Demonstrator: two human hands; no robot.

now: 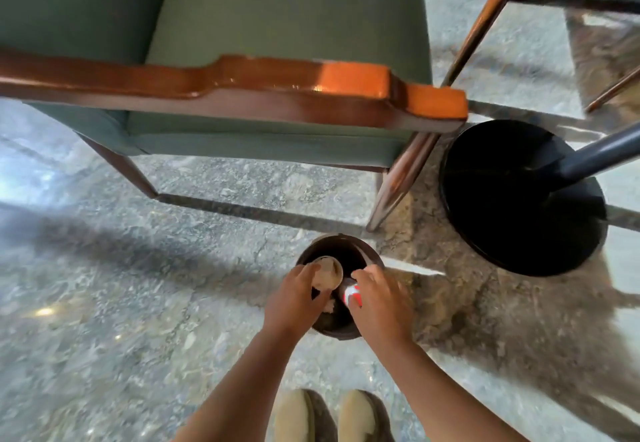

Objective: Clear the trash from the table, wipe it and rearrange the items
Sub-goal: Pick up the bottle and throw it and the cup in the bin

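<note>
Speckled stone floor (138, 303) under a green armchair (242, 60); over a small dark bin (341, 245), the left hand (298, 297) grips a paper cup (327, 270), the right hand (379, 297) a red-and-white can (350, 294).

The near rim and much of the interior of the dark bin (341, 245) are covered by the left hand (297, 297) and the right hand (379, 299). The lower body of the paper cup (327, 270) is concealed by the left hand's fingers. Only a red-and-white patch of the can (351, 295) is exposed; its print is too blurred to be read. The green chair (277, 18) is cut off at the top and left edges. The table top above the black pedestal base (519, 199) lies outside the frame. The shoes (325, 415) are cropped by the lower edge.
</note>
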